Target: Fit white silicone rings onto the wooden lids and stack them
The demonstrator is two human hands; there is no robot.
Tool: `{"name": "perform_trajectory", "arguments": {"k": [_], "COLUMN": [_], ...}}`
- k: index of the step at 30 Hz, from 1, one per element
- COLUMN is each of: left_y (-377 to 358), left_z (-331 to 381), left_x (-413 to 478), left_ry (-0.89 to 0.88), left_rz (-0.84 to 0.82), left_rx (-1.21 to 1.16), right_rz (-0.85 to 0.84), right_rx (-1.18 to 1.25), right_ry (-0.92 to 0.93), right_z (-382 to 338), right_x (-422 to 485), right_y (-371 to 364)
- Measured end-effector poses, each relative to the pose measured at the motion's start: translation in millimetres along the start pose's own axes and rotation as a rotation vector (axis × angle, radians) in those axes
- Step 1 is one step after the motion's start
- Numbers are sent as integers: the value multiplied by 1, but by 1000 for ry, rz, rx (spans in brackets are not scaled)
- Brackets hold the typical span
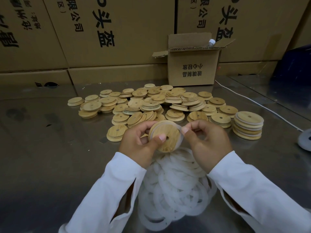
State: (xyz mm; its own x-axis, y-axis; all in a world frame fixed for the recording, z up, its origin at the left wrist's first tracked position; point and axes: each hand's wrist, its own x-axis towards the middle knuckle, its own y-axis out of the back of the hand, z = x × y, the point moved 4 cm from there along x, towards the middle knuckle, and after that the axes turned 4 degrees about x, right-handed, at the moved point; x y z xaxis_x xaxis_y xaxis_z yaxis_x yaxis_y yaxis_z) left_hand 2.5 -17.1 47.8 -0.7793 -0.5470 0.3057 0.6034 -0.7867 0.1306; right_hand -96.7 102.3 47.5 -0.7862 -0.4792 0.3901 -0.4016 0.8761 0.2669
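Observation:
My left hand [139, 145] grips a round wooden lid [168, 132] with a small centre hole, thumb pressed on its face. A white silicone ring [178, 127] lies partly around the lid's rim. My right hand [207, 140] pinches that ring at the lid's upper right edge between thumb and forefinger. Below my hands lies a heap of loose white rings [176, 182]. A spread of bare wooden lids [151, 105] covers the table behind. At the right stands a stack of ringed lids [248, 125].
The steel table [50, 157] carries an open small cardboard box [193, 68] with a bottle cap showing inside. Big cartons [101, 31] wall off the back. A white cable [252, 101] runs to a round white object [305, 140] at the right edge.

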Motion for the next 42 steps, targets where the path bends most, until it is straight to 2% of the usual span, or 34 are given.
{"name": "perform_trajectory", "arguments": {"k": [11, 15, 22, 26, 34, 42], "left_y": [-1, -6, -6, -4, -3, 1], "left_z": [-7, -8, -22, -26, -28, -30], "left_x": [0, -2, 0, 3, 6, 8], "left_ry": [61, 39, 160, 162, 172, 184], "left_rz": [109, 126, 221, 219, 174, 168], "left_rx": [-65, -21, -175, -202, -307, -333], "right_rz": [-40, 8, 88, 100, 1, -84], "right_rx": [-9, -15, -151, -164, 131, 213], "right_ry": [94, 87, 154, 122, -92, -187], "right_z": [-5, 0, 2, 3, 10, 10], "right_x": [-3, -4, -8, -7, 1, 2], "right_y": [-7, -3, -4, -2, 0, -2]}}
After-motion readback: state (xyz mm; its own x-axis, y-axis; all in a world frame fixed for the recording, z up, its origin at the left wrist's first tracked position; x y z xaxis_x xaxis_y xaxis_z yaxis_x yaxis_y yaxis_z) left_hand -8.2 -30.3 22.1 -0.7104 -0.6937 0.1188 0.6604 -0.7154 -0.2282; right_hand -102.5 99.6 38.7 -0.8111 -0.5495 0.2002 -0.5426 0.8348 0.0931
